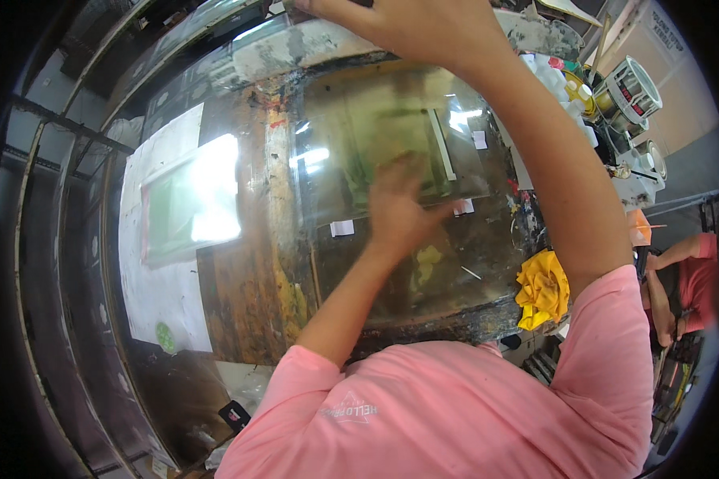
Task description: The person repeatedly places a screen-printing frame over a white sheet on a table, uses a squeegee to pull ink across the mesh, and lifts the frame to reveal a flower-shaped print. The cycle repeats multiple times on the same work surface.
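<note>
My left hand is over a glass-like tabletop, its thumb stretched out to the right and its fingers smeared by motion. Those fingers lie over a yellow-green see-through sheet or panel; whether they touch it I cannot tell. Beside the panel's right part runs a thin white strip. Small white paper tabs sit around it: one left of my hand, one at my thumb, another farther off. My right hand reaches across to the far side, its fingers cut off by the top edge.
To the left, a glossy clear sheet with a green area lies on white paper. A crumpled yellow cloth is at the table's right edge. Cans and bottles stand far right. Metal racks rise at left; another person is at right.
</note>
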{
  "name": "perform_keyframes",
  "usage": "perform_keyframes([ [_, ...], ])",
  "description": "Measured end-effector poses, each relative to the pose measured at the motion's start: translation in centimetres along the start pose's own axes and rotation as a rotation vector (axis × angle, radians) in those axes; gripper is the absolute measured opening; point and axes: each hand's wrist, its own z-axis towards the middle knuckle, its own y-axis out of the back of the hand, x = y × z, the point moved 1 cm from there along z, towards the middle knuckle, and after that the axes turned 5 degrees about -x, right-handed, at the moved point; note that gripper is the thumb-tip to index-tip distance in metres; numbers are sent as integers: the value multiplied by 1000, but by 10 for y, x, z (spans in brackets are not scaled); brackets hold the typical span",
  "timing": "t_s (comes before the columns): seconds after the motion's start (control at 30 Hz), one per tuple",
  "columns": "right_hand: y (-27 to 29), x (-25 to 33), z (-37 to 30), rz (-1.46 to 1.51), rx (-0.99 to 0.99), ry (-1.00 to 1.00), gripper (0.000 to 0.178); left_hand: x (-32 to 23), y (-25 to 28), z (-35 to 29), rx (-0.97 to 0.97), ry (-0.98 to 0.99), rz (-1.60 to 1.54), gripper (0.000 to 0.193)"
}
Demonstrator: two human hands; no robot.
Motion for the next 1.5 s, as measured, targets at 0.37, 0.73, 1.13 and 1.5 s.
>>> perform_keyframes([
  [0.37,-65,-9,-168,-46,462,102,39,50,128,-44,-56,677,-521,102],
  [0.73,-120,-9,-248,1,433,-71,38,103,82,-98,-56,304,374,118],
  [1.13,-217,-154,-45,14,677,-43,53,101,85,-97,-157,230,289,127],
  [1.5,-195,-98,-151,-117,360,56,40,104,82,-100,-186,190,199,125],
])
